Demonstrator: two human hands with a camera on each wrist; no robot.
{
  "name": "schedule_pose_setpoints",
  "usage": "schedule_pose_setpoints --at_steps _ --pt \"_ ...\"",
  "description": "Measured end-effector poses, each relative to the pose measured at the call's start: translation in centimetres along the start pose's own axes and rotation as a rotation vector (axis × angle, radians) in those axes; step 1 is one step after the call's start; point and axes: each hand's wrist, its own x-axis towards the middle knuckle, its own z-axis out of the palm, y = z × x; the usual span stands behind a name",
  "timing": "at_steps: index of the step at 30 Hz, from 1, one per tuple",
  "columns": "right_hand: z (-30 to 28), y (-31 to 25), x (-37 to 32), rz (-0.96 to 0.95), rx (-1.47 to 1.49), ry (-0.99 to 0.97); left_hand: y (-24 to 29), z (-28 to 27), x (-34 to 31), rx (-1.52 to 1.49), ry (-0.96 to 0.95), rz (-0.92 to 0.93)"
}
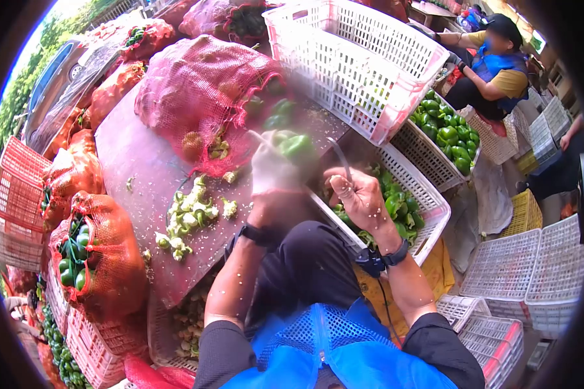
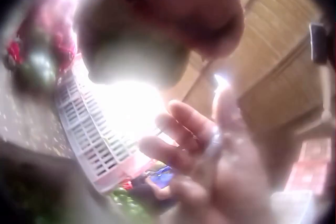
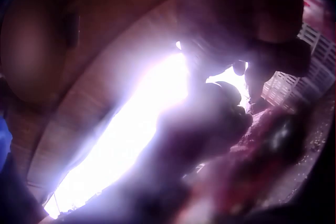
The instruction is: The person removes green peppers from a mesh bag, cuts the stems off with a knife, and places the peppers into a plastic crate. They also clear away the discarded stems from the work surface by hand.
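Blurred in the head view, my left hand (image 1: 276,165) grips a green bell pepper (image 1: 296,148) above the table's edge. The same pepper (image 2: 142,58) looms large and dark in the left wrist view. To its right, my right hand (image 1: 358,198) holds a thin, curved, grey blade-like tool (image 1: 339,155) that sticks up past the fingers. A crate of green peppers (image 1: 402,211) lies beneath the right hand. Pale green pepper cores (image 1: 194,214) are heaped on the table (image 1: 126,152), left of the left hand. Glare and shadow hide most of the right wrist view.
A red mesh sack (image 1: 194,91) of peppers slumps on the table. Behind it stands a large white crate (image 1: 353,71). Orange sacks (image 1: 110,253) and red crates (image 1: 19,201) line the left. Another person (image 1: 496,71) sits at the back right, near stacked crates (image 1: 503,262).
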Motion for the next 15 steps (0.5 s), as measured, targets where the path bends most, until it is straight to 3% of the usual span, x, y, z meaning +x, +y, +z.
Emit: schedule_pose_setpoints --at_steps 2,4,6,7,9,10,11,14,15 --pt "-0.4 -1.5 -0.4 0.275 0.155 -0.201 0.0 0.2 0.4 -0.079 0.018 -0.007" --pt "0.0 -1.9 0.0 0.255 0.042 -0.239 0.0 0.6 0.5 -0.107 0.019 -0.008" --pt "0.5 -1.4 0.2 0.321 0.036 -0.253 -0.1 0.8 0.5 0.113 0.014 0.184" --pt "0.5 -1.2 0.1 0.252 -0.043 -0.265 -0.2 1.0 0.6 0.112 0.016 0.186" --pt "0.8 1.0 -0.8 0.162 -0.041 -0.295 -0.3 1.4 1.4 -0.541 0.194 -0.515" --pt "0.8 1.8 -1.6 0.078 -0.038 -0.324 -0.5 0.9 2.2 -0.614 0.242 -0.669" --pt "0.2 2.1 -2.6 0.279 0.026 -0.423 -1.7 0.3 2.3 -0.711 0.276 -0.702" --pt "-1.6 2.7 -3.2 0.157 -0.057 -0.313 -3.8 -0.3 3.0 -0.845 0.192 -0.773" --pt "-2.1 1.7 -2.5 0.289 -0.011 -0.237 -2.7 -0.1 2.9 -0.764 0.176 -0.785"
